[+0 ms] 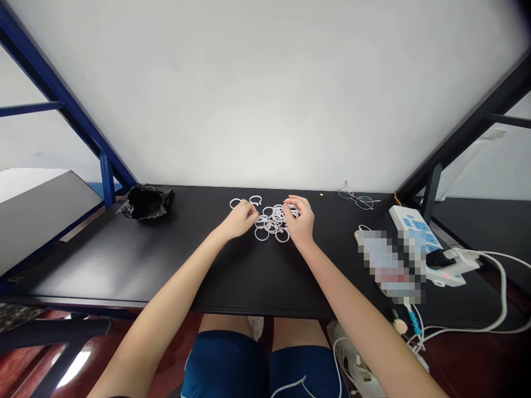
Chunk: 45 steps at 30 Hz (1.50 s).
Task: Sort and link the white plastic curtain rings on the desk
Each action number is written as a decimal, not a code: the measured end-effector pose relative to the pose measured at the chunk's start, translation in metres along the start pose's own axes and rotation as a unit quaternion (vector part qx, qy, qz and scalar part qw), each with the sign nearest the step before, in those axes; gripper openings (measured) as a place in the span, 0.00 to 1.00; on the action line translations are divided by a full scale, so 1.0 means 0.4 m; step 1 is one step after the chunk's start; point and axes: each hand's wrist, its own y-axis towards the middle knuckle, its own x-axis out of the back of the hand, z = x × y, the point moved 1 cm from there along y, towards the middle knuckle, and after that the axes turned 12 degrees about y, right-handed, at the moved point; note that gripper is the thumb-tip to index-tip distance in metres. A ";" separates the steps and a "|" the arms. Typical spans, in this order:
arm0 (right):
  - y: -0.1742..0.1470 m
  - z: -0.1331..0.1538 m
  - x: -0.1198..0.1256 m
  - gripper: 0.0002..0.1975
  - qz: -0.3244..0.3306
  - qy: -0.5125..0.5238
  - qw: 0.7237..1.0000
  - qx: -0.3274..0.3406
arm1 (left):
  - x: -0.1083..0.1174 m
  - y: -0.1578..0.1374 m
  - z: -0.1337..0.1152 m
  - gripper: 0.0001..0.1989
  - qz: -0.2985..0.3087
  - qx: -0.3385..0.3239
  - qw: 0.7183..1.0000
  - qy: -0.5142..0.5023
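A loose heap of thin white plastic rings (pixel 271 225) lies on the black table between my hands; several overlap, and some show a small eyelet or gap. My left hand (pixel 240 220) is at the heap's left side, its fingers curled together; what they hold, if anything, is hidden. Just beyond it, one white ring (pixel 234 200) is partly covered by the hand, and a separate ring (pixel 255 197) lies near it. My right hand (pixel 301 219) curves around the heap's right edge, thumb and fingers slightly apart, with rings partly hidden behind them.
An open black plastic bag (pixel 146 202) stands at the left back. Eyeglasses (pixel 357 198) lie at the right back. Nearer on the right are a blurred phone (pixel 388 265), a white power strip (pixel 415 225) and white cables (pixel 503 287). A grey-white wall rises behind the table.
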 end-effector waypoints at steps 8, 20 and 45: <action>-0.003 0.010 -0.021 0.13 0.069 0.208 0.960 -0.174 | 0.003 -0.004 -0.020 0.12 0.113 -0.019 0.876 -0.468; -0.007 0.034 -0.028 0.12 0.101 0.386 0.862 -0.312 | -0.042 -0.008 -0.034 0.11 0.096 -0.041 0.884 -0.456; -0.005 0.041 -0.021 0.14 0.173 0.337 0.891 -0.249 | -0.010 -0.007 -0.016 0.26 0.128 -0.019 0.884 -0.450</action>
